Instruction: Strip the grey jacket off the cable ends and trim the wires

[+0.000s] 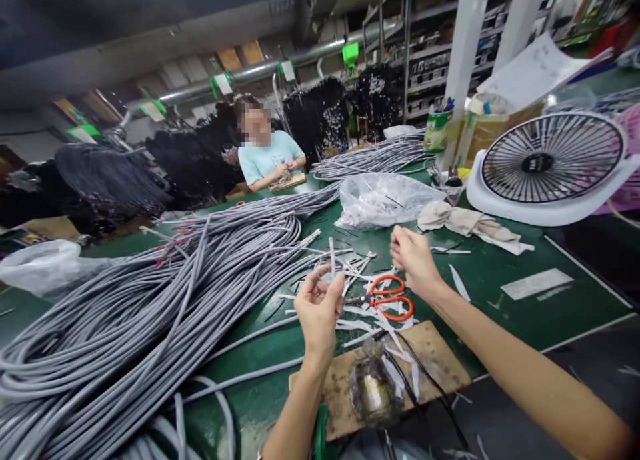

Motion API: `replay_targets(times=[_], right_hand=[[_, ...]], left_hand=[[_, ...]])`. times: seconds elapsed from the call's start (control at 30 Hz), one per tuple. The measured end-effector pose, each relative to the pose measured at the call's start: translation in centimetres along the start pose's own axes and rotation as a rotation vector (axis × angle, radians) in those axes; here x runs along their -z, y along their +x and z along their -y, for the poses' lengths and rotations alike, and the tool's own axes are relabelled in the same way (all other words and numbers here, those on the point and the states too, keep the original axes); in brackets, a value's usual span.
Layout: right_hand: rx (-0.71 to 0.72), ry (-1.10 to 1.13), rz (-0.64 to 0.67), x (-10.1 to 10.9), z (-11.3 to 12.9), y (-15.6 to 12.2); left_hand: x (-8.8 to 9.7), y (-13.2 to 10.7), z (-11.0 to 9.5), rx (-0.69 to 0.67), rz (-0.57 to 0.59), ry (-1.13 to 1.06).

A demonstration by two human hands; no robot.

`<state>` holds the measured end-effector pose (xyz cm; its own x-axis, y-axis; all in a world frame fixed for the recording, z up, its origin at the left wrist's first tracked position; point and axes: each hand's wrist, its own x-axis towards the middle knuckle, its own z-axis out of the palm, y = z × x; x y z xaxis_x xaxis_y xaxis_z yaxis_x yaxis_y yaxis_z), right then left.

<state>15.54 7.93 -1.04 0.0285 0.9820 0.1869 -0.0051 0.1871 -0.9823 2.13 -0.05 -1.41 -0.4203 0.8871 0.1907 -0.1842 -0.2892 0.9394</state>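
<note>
My left hand [320,303] is closed in a pinch around a grey cable [333,255], whose pale end sticks up above the fingertips. To its right, my right hand [413,257] is raised with the fingers curled together; anything inside them is hidden. Between and below the hands lie orange-handled scissors [393,299] among scattered white strips [355,325] and short dark bits. A large bundle of grey cables [165,307] spreads over the left side, with loose lengths running toward my left wrist. In front of me, a wooden board [440,363] carries a grimy, brownish block-like object [375,387] and black cords.
A clear plastic bag [385,200] lies beyond my hands on the green table [530,260]. Right of it are a cloth glove [470,227] and a white fan [550,163]. Across the table sits a person in a light blue shirt [273,157], near more cables.
</note>
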Motion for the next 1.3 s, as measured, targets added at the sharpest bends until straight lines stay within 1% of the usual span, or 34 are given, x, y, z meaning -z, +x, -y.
replay_targets(times=[0.03,0.13,0.17,0.2,0.23,0.37,0.4,0.57,0.7,0.77,0.83,0.9,0.97,1.03,1.13,1.23,1.3], right_hand=[[-0.034,0.074,0.073,-0.2,0.3,-0.3],[-0.116,0.287,0.449,-1.6,0.8,-2.0],[-0.127,0.349,0.542,-2.1,0.9,-2.5],[-0.129,0.39,0.582,-2.6,0.8,-3.0],[-0.126,0.414,0.574,-2.8,0.8,-3.3],[-0.126,0.403,0.361,-3.0,0.6,-3.6],[-0.123,0.387,0.331,-2.9,0.6,-3.6],[-0.054,0.308,0.32,-2.6,0.7,-3.8],[-0.021,0.284,0.313,-2.5,0.7,-3.9],[-0.019,0.302,0.317,-2.4,0.8,-3.8],[-0.034,0.35,0.31,-2.2,0.9,-3.6],[-0.051,0.412,0.282,-1.9,1.1,-3.4],[-0.055,0.455,0.262,-1.6,1.3,-3.4],[-0.051,0.48,0.261,-1.4,1.6,-3.4],[-0.074,0.499,0.293,-1.3,2.0,-3.5],[-0.083,0.52,0.338,-1.2,2.1,-3.6],[-0.056,0.517,0.359,-1.1,2.1,-3.7]], left_hand=[[0.0,0.0,0.0,0.008,0.006,0.006],[0.0,0.1,0.3,0.012,0.034,0.022],[0.0,0.1,0.3,0.006,0.036,0.033],[0.0,0.1,0.4,-0.002,0.032,0.056],[-0.1,0.0,0.4,-0.016,0.024,0.088],[-0.4,-0.3,0.4,-0.052,-0.025,0.217],[-0.4,-0.3,0.4,-0.042,-0.035,0.221],[-0.3,0.0,0.9,0.052,-0.061,0.104],[-0.1,0.2,0.7,0.108,-0.098,-0.015],[0.0,0.3,0.4,0.121,-0.041,-0.08],[0.1,0.3,0.2,0.104,0.081,-0.119],[0.1,0.3,0.2,0.065,0.181,-0.104],[0.1,0.4,0.3,0.026,0.205,-0.065],[0.0,0.3,0.4,0.007,0.183,-0.038],[-0.1,0.3,0.6,-0.01,0.106,-0.023],[-0.2,0.1,0.7,-0.076,0.013,0.005],[-0.3,0.0,0.7,-0.119,-0.012,0.032]])
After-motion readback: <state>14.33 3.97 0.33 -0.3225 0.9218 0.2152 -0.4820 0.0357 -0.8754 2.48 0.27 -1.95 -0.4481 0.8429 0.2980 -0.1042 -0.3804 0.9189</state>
